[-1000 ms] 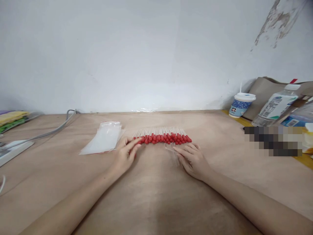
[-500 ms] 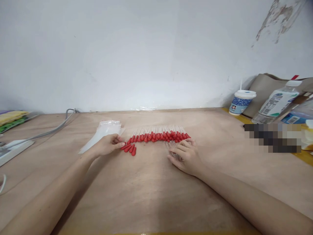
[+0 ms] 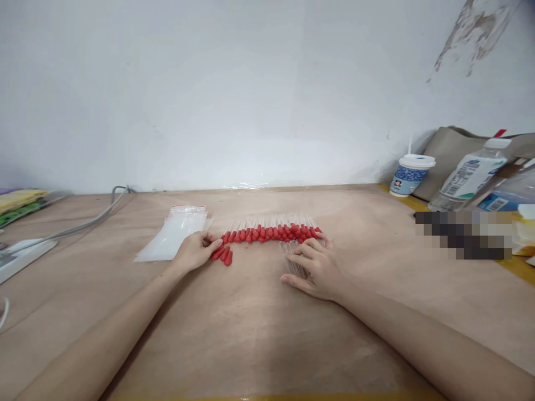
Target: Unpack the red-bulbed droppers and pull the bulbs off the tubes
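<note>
Left hand (image 3: 194,252) sits at the row's left end, fingers curled loosely, touching a few stray droppers (image 3: 222,254) angled out from the row (image 3: 270,232). Right hand (image 3: 315,267) lies flat, fingers spread over loose glass tubes (image 3: 292,257) just below the row's right end.

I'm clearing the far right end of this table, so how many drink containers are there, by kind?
Lidded paper cup with straw: 1
Plastic bottles, lying tilted: 2, one white-capped and one only partly in view at the edge
Total: 3
The blurred patch below them may hide more; I cannot tell.
</note>
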Motion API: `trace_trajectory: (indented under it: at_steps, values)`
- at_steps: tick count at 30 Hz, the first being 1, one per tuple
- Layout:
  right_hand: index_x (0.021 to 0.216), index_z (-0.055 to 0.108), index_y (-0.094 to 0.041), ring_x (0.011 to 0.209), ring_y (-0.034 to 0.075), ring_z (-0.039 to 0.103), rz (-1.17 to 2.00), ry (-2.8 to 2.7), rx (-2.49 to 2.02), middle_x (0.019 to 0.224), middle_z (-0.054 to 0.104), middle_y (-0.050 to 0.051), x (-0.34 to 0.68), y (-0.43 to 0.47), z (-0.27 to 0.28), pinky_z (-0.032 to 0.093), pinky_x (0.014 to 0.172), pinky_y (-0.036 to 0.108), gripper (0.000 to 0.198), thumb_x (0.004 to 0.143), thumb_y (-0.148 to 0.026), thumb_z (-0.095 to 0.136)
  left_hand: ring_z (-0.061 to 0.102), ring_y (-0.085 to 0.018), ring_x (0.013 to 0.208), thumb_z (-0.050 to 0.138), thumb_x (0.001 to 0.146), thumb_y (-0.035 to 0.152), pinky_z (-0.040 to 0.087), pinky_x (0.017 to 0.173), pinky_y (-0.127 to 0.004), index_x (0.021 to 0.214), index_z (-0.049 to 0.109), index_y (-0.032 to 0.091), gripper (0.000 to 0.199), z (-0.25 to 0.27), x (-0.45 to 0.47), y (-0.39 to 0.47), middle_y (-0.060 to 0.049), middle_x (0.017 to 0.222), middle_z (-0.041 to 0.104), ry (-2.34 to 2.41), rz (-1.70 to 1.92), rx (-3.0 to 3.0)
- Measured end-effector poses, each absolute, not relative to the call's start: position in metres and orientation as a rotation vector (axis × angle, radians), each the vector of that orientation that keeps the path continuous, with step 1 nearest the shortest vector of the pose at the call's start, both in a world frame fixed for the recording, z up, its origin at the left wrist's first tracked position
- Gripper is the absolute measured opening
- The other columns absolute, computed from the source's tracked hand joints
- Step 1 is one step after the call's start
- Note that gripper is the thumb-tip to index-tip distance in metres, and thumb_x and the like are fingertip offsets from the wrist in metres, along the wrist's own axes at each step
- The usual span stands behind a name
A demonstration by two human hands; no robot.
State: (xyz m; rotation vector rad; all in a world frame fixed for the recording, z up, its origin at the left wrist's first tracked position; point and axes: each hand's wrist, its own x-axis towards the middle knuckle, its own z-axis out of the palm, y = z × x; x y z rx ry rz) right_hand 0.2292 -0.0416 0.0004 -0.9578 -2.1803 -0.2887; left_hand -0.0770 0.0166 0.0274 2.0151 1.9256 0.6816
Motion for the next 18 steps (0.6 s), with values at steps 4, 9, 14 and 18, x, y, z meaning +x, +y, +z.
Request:
trace_trajectory:
  at_steps: [4, 9, 14, 18]
  values:
    - [0.086, 0.066, -0.022, 0.076, 0.017, 0.050, -0.293, -2.096, -0.965, 0.074, 0.061, 0.002, 0.230, -0.043, 0.001, 0.022, 0.093, 0.046, 0.027, 0.077, -0.046, 0.056, 0.059, -0.019, 0.063, 0.049, 0.073, 0.052, 0.041, 0.057, -0.027, 0.074, 0.060, 0.018, 0.036, 0.025, -0.077, 0.019, -0.002, 0.067, 0.064, 1.987, 0.730, 1.995]
    - [0.081, 0.066, -0.022, 0.075, 0.016, 0.051, -0.243, -2.080, -0.945, 0.075, 0.061, 0.003, 0.242, -0.042, -0.002, 0.031, 0.087, 0.043, 0.015, 0.082, -0.030, 0.053, 0.059, -0.020, 0.070, 0.043, 0.078, 0.050, 0.042, 0.060, -0.028, 0.085, 0.055, 0.017, 0.036, 0.027, -0.077, 0.015, -0.005, 0.081, 0.064, 2.062, 0.858, 1.959]
    - [0.083, 0.060, -0.019, 0.079, 0.017, 0.053, -0.056, -2.044, -0.910, 0.085, 0.058, 0.007, 0.253, -0.038, -0.005, 0.043, 0.072, 0.034, 0.012, 0.082, -0.025, 0.050, 0.057, -0.019, 0.080, 0.044, 0.082, 0.042, 0.043, 0.070, -0.029, 0.084, 0.050, 0.019, 0.023, 0.027, -0.055, -0.003, -0.003, 0.085, 0.062, 1.857, 1.134, 2.220]
    - [0.106, 0.050, -0.018, 0.097, 0.022, 0.052, -0.003, -1.960, -0.924, 0.100, 0.055, 0.011, 0.252, -0.039, -0.004, 0.046, 0.081, 0.037, 0.032, 0.078, -0.032, 0.056, 0.056, -0.019, 0.087, 0.046, 0.084, 0.031, 0.038, 0.080, -0.033, 0.081, 0.052, 0.019, 0.014, 0.018, -0.027, -0.023, -0.003, 0.090, 0.063, 1.386, 1.141, 2.601]
